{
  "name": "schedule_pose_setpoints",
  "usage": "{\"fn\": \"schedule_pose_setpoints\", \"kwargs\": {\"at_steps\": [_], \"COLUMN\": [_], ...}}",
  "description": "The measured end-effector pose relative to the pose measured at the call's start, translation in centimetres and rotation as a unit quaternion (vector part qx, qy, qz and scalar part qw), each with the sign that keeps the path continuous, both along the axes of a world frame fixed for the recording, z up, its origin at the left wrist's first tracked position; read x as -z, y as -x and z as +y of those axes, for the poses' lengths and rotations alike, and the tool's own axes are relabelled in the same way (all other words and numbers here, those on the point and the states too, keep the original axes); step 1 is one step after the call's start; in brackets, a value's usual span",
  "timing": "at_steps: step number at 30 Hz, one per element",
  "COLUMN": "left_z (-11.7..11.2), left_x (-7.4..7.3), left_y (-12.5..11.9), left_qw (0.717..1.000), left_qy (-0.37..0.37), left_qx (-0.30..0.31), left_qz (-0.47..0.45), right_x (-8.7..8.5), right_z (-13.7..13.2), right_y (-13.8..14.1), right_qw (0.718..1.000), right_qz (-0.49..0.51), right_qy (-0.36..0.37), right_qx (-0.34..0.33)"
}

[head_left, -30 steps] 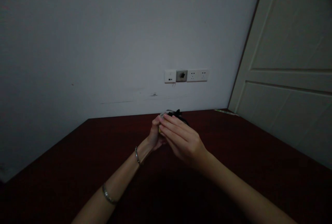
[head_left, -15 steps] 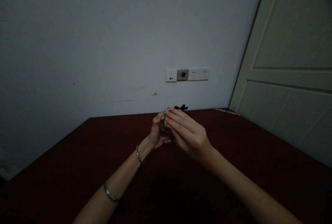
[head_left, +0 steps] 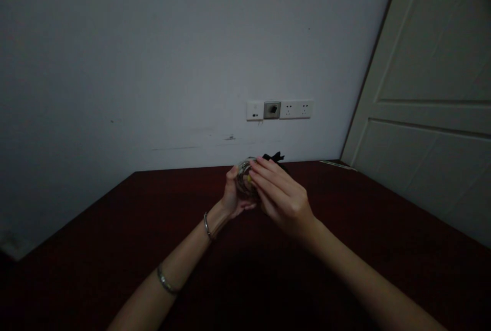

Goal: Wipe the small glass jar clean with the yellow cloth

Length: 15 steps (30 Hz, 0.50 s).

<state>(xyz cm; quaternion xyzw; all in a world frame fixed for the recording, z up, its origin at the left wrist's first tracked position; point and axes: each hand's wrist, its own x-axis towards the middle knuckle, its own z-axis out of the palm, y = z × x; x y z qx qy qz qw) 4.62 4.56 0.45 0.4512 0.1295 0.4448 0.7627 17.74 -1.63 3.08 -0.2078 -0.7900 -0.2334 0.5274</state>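
My left hand (head_left: 235, 195) is closed around a clear, round, glass-like container (head_left: 241, 181), its circular rim tilted towards me. My right hand (head_left: 284, 193) is at the container's right side, fingers pressed together and their tips reaching over the rim. By those fingertips shows a small yellow piece (head_left: 249, 178); whether it is inside the container or pinched in the fingers I cannot tell. Behind the right fingers a black, bow-like thing (head_left: 275, 157) sticks up, mostly hidden. Both hands are above the dark red table (head_left: 161, 208).
A pale wall (head_left: 172, 65) rises at the table's back edge, carrying a row of sockets (head_left: 296, 110). On the right stands a panelled door (head_left: 429, 80). A thin flat strip (head_left: 338, 165) lies at the table's far right corner.
My right fingertips have shifted slightly right, uncovering more of the container's round rim. The yellow piece shows a little further right. My left hand keeps its hold.
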Motion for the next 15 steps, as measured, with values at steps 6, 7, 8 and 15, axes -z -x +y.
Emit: {"fn": "schedule_pose_setpoints", "kwargs": {"at_steps": [6, 7, 8, 15], "left_z": [0.2, 0.2, 0.2, 0.3], "left_x": [-0.3, -0.3, -0.2, -0.4], "left_y": [0.1, 0.0, 0.0, 0.4], "left_qw": [0.999, 1.0, 1.0, 0.998], "left_qy": [0.023, 0.018, 0.014, 0.027], "left_qx": [-0.022, -0.012, -0.005, -0.056], "left_qz": [0.013, 0.013, 0.011, -0.003], "right_x": [0.2, 0.2, 0.2, 1.6], "right_z": [-0.1, 0.0, 0.0, -0.6], "right_y": [-0.4, -0.6, -0.6, 0.6], "right_qw": [0.997, 0.998, 0.999, 0.997], "right_qz": [-0.07, -0.056, -0.039, -0.051], "right_qy": [0.002, 0.006, 0.008, 0.023], "right_qx": [-0.036, -0.03, -0.023, -0.048]}}
